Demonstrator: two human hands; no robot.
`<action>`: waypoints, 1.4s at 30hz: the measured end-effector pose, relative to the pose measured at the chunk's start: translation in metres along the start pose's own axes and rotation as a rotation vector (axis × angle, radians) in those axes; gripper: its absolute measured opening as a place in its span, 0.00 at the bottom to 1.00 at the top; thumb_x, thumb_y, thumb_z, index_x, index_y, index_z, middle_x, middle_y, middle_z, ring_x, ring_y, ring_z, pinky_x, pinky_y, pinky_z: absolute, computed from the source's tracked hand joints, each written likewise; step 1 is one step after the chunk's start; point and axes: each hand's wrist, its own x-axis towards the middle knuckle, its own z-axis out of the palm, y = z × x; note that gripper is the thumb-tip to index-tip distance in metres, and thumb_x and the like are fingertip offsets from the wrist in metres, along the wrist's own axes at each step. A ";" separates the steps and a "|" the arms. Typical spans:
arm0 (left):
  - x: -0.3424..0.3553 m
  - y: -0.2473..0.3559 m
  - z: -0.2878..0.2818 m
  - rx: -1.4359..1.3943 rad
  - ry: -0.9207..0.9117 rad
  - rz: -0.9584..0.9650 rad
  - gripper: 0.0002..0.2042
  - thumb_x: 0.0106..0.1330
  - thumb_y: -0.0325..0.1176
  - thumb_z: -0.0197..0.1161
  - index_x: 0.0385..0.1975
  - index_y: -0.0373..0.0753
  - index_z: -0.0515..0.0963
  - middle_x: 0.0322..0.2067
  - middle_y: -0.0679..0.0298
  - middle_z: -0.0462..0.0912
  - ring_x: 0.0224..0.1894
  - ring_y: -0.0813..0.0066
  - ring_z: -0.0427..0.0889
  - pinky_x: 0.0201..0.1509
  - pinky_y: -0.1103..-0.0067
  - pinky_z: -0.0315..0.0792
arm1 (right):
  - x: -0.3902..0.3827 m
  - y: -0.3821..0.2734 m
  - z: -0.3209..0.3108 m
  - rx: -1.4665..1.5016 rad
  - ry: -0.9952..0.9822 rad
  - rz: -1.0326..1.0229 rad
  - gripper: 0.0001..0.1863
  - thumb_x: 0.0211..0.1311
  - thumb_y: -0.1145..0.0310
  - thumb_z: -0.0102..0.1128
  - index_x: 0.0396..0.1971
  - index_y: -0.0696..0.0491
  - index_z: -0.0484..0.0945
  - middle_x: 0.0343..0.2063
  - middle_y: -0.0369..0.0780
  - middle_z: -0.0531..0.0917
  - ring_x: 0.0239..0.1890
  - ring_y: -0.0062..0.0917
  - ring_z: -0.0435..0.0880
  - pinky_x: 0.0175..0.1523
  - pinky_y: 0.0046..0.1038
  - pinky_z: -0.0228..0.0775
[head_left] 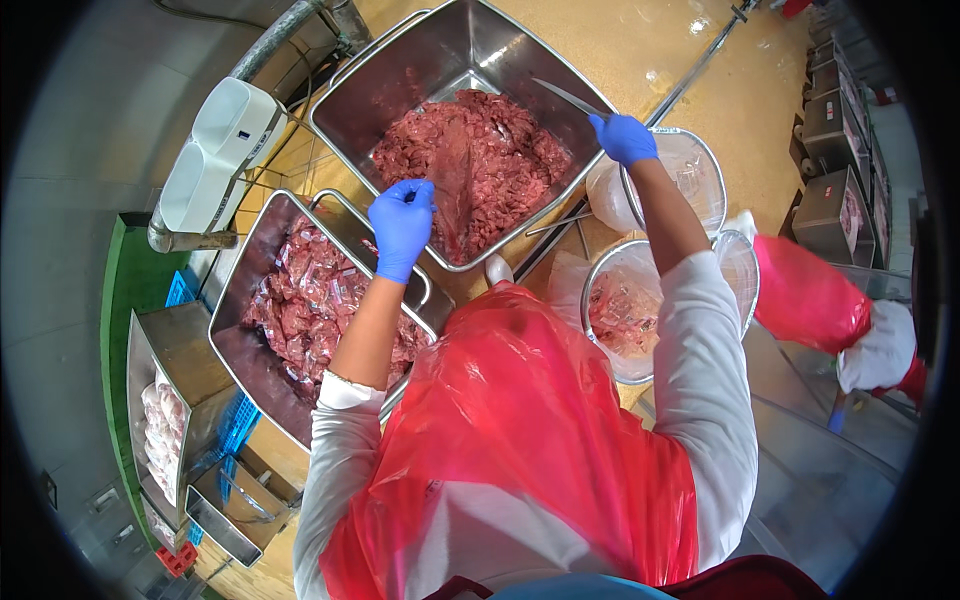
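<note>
Big steel tub [400,95] stood ahead of the person, w/ a 2nd steel tub [232,340] of meat just beside it on the near L side, a red meat pile [520,140] inside it & a lined scrap bucket [612,264] off its near R side. Long meat strip [453,190] was in the big tub, toward its near corner; L hand [401,222], blue-gloved, was by its near-L rim, fingers curled tog. & clamped on the strip's edge. R hand [625,139], same glove, was at its R corner, fingers wrapped round the knife [568,95], blade angled over the tub, handle hidden.
</note>
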 end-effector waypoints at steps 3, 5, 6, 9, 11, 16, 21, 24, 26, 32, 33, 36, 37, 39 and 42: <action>0.004 -0.003 0.026 -0.316 -0.065 -0.127 0.09 0.67 0.30 0.64 0.35 0.29 0.82 0.26 0.63 0.83 0.25 0.77 0.82 0.31 0.80 0.77 | -0.019 0.049 0.079 0.352 0.016 0.081 0.43 0.61 0.29 0.48 0.38 0.62 0.85 0.34 0.53 0.87 0.41 0.40 0.86 0.47 0.39 0.75; 0.003 -0.002 0.029 -0.443 -0.010 -0.193 0.08 0.67 0.29 0.64 0.35 0.29 0.82 0.26 0.63 0.83 0.25 0.77 0.82 0.31 0.80 0.77 | -0.079 -0.024 0.090 0.686 -0.366 0.230 0.31 0.58 0.38 0.64 0.33 0.57 0.84 0.26 0.41 0.84 0.29 0.23 0.82 0.36 0.23 0.73; 0.002 0.012 0.029 -0.528 -0.015 -0.212 0.06 0.67 0.28 0.63 0.35 0.31 0.82 0.26 0.63 0.83 0.26 0.76 0.82 0.33 0.81 0.77 | -0.105 -0.038 0.112 1.050 -0.555 0.169 0.35 0.59 0.39 0.64 0.44 0.61 0.80 0.37 0.45 0.86 0.36 0.28 0.87 0.42 0.28 0.77; 0.010 0.035 0.025 -0.705 -0.027 -0.205 0.05 0.67 0.27 0.63 0.35 0.32 0.82 0.26 0.63 0.82 0.27 0.76 0.81 0.35 0.81 0.76 | -0.155 -0.092 0.135 1.776 -0.846 0.395 0.09 0.66 0.69 0.62 0.42 0.57 0.76 0.32 0.40 0.84 0.39 0.28 0.88 0.39 0.24 0.82; 0.019 0.050 0.027 -0.718 -0.004 -0.237 0.04 0.66 0.26 0.62 0.35 0.32 0.82 0.26 0.63 0.82 0.27 0.75 0.81 0.36 0.81 0.77 | -0.160 -0.110 0.137 2.043 -0.957 0.441 0.07 0.64 0.71 0.64 0.38 0.55 0.75 0.29 0.38 0.83 0.36 0.28 0.87 0.37 0.23 0.83; 0.052 0.052 0.036 -0.532 0.014 -0.181 0.05 0.66 0.27 0.63 0.34 0.30 0.82 0.26 0.62 0.83 0.26 0.76 0.81 0.34 0.81 0.77 | -0.128 -0.102 0.127 1.967 -0.509 0.382 0.09 0.61 0.76 0.65 0.32 0.51 0.71 0.31 0.40 0.82 0.31 0.28 0.85 0.31 0.24 0.77; 0.068 0.007 0.071 -0.106 -0.045 0.022 0.09 0.65 0.29 0.63 0.33 0.25 0.81 0.26 0.59 0.85 0.26 0.79 0.83 0.31 0.80 0.77 | -0.080 -0.116 0.090 1.998 -0.148 0.098 0.12 0.59 0.79 0.65 0.28 0.49 0.69 0.27 0.37 0.79 0.28 0.24 0.81 0.34 0.24 0.73; 0.093 -0.018 0.082 -0.246 0.018 -0.127 0.06 0.66 0.26 0.61 0.32 0.29 0.82 0.24 0.59 0.84 0.24 0.76 0.82 0.30 0.80 0.76 | -0.046 -0.127 0.063 1.930 -0.076 0.051 0.12 0.58 0.80 0.65 0.27 0.50 0.69 0.26 0.35 0.77 0.28 0.24 0.80 0.36 0.26 0.74; 0.122 -0.050 0.070 -0.497 0.089 -0.340 0.05 0.66 0.25 0.60 0.31 0.31 0.82 0.24 0.59 0.83 0.23 0.74 0.81 0.29 0.80 0.76 | -0.029 -0.131 0.044 1.853 -0.081 0.026 0.12 0.58 0.80 0.65 0.28 0.51 0.70 0.25 0.35 0.77 0.28 0.23 0.80 0.36 0.26 0.74; 0.144 -0.106 0.038 -0.892 0.109 -0.552 0.07 0.67 0.31 0.60 0.33 0.34 0.80 0.30 0.60 0.83 0.29 0.71 0.81 0.33 0.78 0.77 | -0.001 -0.194 -0.051 1.441 0.057 -0.319 0.09 0.56 0.77 0.65 0.23 0.52 0.72 0.22 0.37 0.78 0.25 0.22 0.78 0.34 0.26 0.72; 0.132 -0.097 0.030 -0.898 0.139 -0.506 0.07 0.67 0.32 0.60 0.33 0.34 0.80 0.31 0.60 0.83 0.30 0.71 0.82 0.34 0.78 0.77 | -0.006 -0.217 -0.077 1.495 0.019 -0.214 0.09 0.55 0.77 0.65 0.24 0.52 0.72 0.21 0.36 0.78 0.25 0.21 0.78 0.33 0.25 0.70; 0.094 -0.107 -0.015 -0.713 0.104 -0.369 0.10 0.68 0.35 0.62 0.37 0.32 0.81 0.30 0.65 0.81 0.30 0.75 0.79 0.38 0.79 0.77 | 0.030 -0.242 -0.092 1.326 0.219 -0.395 0.09 0.54 0.78 0.66 0.26 0.54 0.72 0.22 0.34 0.76 0.24 0.20 0.78 0.31 0.23 0.70; 0.076 -0.111 -0.032 -0.643 0.096 -0.332 0.11 0.68 0.35 0.62 0.38 0.32 0.81 0.29 0.66 0.80 0.30 0.76 0.79 0.39 0.80 0.76 | 0.044 -0.244 -0.093 1.251 0.252 -0.387 0.09 0.54 0.78 0.66 0.27 0.54 0.72 0.22 0.34 0.76 0.24 0.20 0.78 0.31 0.22 0.70; 0.025 -0.126 -0.072 -0.513 0.138 -0.303 0.12 0.68 0.35 0.63 0.41 0.31 0.81 0.29 0.67 0.80 0.31 0.79 0.78 0.40 0.81 0.76 | 0.054 -0.253 -0.100 1.165 0.318 -0.365 0.09 0.54 0.79 0.67 0.29 0.56 0.73 0.23 0.34 0.76 0.24 0.20 0.78 0.30 0.23 0.71; -0.056 -0.196 -0.129 -0.556 0.307 -0.425 0.12 0.68 0.35 0.62 0.43 0.32 0.81 0.32 0.65 0.82 0.34 0.79 0.80 0.42 0.81 0.77 | 0.077 -0.262 -0.104 1.188 0.402 -0.386 0.09 0.51 0.76 0.68 0.30 0.59 0.75 0.25 0.37 0.79 0.23 0.20 0.78 0.29 0.25 0.72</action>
